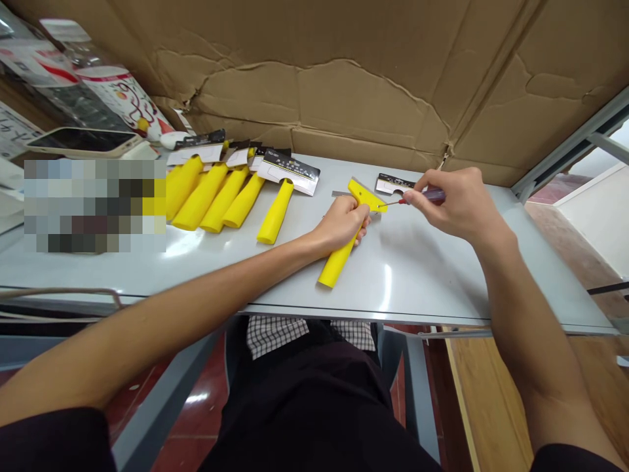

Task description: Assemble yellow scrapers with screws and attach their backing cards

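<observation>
My left hand is wrapped around the neck of a yellow scraper, its hollow handle end pointing toward me. The scraper's wide head sticks out beyond my fingers, with a thin metal edge along its far side. In my right hand is a small screwdriver with a dark handle, pinched between thumb and fingers. The screwdriver's shaft reaches left, and its tip meets the right end of the scraper's head. Beside my left hand lies a thin metal strip, partly hidden.
A black and white card lies behind the screwdriver. To the left, several yellow handles with cards attached lie on the white table. A phone and plastic bottles stand back left. Cardboard walls the rear.
</observation>
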`<control>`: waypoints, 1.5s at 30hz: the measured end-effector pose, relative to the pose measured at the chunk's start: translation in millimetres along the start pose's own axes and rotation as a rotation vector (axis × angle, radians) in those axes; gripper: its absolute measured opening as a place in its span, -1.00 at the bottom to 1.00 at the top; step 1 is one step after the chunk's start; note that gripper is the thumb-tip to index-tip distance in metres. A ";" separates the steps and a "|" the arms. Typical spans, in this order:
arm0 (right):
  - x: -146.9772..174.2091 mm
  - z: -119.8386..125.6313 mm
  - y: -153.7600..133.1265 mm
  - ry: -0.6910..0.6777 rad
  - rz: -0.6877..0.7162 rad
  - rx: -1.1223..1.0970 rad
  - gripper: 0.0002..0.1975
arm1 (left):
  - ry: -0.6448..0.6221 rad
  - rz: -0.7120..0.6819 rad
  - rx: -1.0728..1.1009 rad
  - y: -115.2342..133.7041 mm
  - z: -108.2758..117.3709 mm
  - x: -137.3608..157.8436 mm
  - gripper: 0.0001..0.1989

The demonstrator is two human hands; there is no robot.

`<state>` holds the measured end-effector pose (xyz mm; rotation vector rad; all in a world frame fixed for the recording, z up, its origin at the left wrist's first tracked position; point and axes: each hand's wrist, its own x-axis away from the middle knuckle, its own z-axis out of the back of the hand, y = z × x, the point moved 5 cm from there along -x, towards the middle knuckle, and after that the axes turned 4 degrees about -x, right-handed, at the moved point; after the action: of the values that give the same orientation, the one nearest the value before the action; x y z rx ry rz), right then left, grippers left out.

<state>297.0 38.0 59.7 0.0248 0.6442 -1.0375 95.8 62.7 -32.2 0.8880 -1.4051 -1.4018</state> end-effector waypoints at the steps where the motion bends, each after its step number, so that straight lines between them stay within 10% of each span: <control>1: 0.3 0.2 -2.3 -0.013 0.004 -0.017 -0.86 | 0.003 0.001 -0.002 0.0 0.1 0.0 -0.71; 27: 0.9 0.3 3.4 -0.102 -0.028 0.128 -0.84 | 0.056 0.015 -0.005 1.4 2.7 -1.1 -0.69; 36: 3.1 -35.6 10.4 -0.395 -0.016 0.059 -0.59 | 0.092 -0.004 0.038 7.0 12.2 -6.5 -0.73; 45: 1.2 -43.2 64.0 -0.412 -0.234 0.221 -0.69 | 0.100 -0.027 0.308 8.5 20.0 -11.9 -0.78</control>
<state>328.0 84.2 6.1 -0.0718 0.1577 -1.2912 81.5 81.0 -23.5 1.1611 -1.5617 -1.1598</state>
